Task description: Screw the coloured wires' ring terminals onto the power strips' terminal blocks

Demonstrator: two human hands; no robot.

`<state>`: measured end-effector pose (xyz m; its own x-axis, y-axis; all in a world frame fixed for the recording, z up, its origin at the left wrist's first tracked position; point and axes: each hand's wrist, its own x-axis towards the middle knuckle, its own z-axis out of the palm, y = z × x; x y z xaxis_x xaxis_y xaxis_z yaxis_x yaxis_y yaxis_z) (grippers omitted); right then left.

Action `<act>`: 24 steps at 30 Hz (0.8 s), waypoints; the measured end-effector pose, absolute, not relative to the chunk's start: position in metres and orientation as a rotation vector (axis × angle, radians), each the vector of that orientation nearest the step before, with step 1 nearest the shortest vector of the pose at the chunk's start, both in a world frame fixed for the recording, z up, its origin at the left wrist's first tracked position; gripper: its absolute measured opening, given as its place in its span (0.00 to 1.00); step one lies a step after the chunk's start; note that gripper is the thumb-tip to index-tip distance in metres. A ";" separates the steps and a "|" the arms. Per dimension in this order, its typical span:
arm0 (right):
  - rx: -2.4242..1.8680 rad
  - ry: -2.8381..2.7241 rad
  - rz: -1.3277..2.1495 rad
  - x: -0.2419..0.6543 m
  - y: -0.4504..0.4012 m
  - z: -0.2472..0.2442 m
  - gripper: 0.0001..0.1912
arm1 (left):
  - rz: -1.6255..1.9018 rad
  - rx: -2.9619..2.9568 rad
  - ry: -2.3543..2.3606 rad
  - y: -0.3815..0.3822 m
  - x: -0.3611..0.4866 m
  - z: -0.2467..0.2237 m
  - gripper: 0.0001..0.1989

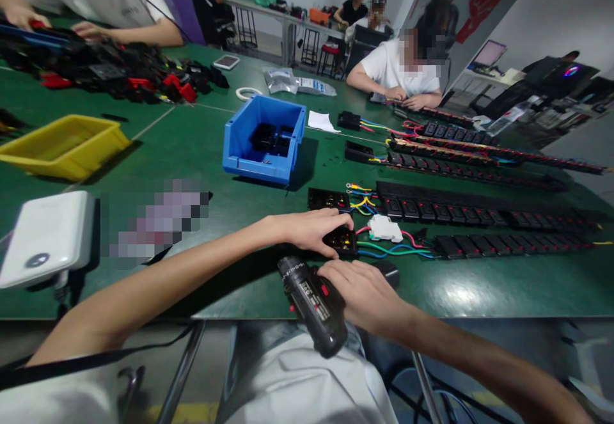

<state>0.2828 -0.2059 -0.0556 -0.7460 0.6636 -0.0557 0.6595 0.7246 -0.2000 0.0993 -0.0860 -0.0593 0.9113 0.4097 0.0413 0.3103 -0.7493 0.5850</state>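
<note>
My right hand [362, 286] is wrapped round a black cordless drill [314, 309], which lies on its side at the table's front edge, its chuck end pointing to the upper left. My left hand [311, 229] grips a small open black housing [344, 242] between thumb and fingers. Brass-coloured parts show inside it. Red, blue and green wires run from that housing towards a black socket strip [508, 245]. A white breaker-like block [385, 228] sits among the wires. Just behind is another open black housing [329, 199], with wires leading to a second socket strip [441, 210].
A blue bin [235, 155] with black parts stands ahead, a yellow tray [62, 162] to its left. A white power bank [48, 238] lies front left. More strips [460, 171] extend right. Co-workers sit across the green table [192, 162], beside piled black and red parts [105, 69].
</note>
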 end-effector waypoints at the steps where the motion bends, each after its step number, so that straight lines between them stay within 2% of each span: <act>1: -1.105 -2.897 0.347 0.282 -0.202 -0.057 0.20 | 0.226 2.472 0.515 -0.086 0.099 -0.060 0.29; 6: -0.987 -2.908 0.481 0.278 -0.191 -0.059 0.23 | 0.152 2.465 0.566 -0.084 0.100 -0.059 0.30; 17: -0.716 -3.058 0.200 0.276 -0.178 -0.050 0.32 | 0.071 2.477 0.631 -0.085 0.103 -0.052 0.31; 21: -0.382 -2.926 0.106 0.300 -0.161 -0.047 0.21 | 0.088 2.487 0.628 -0.084 0.103 -0.054 0.33; 24: -0.488 -2.731 0.141 0.325 -0.139 -0.048 0.11 | 0.105 2.469 0.614 -0.084 0.104 -0.057 0.34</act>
